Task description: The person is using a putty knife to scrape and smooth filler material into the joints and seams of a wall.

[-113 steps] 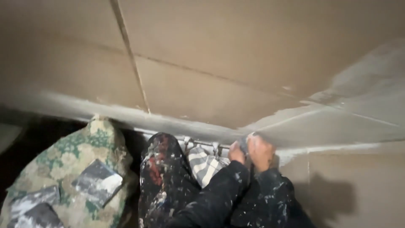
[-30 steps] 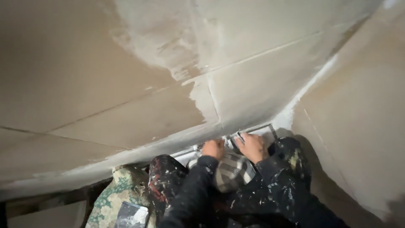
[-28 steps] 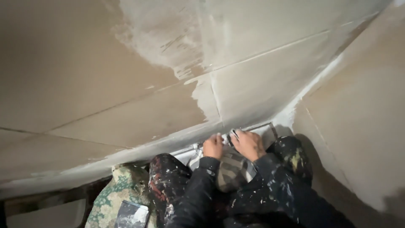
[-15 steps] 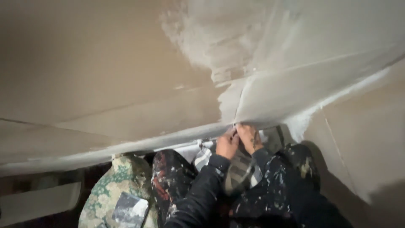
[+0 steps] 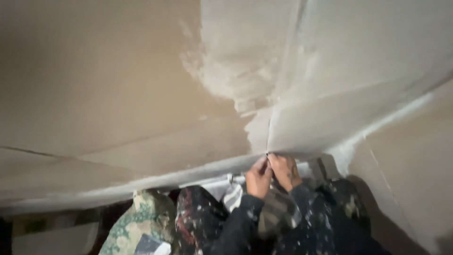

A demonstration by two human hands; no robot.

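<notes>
Both hands were raised together to the foot of a vertical seam (image 5: 269, 134) between two tan plasterboard sheets, right where that seam met the lower horizontal joint. The left hand (image 5: 259, 177) was bunched with its fingertips pinched narrow against the joint, and the right hand (image 5: 286, 171) sat just beside it, touching or nearly so, its fingers curled in toward the same spot; something small and dark showed between the fingertips, but the view was too blurred to tell what it was or whether either hand truly gripped it. Judging from how the wall lay, the work was partly done: a broad patch of pale, whitish joint compound (image 5: 226, 71) already covered the upper part of the boards and ran down along the seam toward the hands, and a white filled band (image 5: 377, 125) followed the corner joint to the right. The plain tan plasterboard (image 5: 94, 94) on the left looked bare, with its long horizontal joint (image 5: 71, 156) apparently not yet filled, so much of the surface seemed left to treat. Below the hands a pale strip (image 5: 207, 182) ran along the base of the wall. The paint-spattered dark sleeves (image 5: 264, 222) and trousers filled the lower frame, with a green-and-cream patterned bundle (image 5: 137, 222) near the left knee.
</notes>
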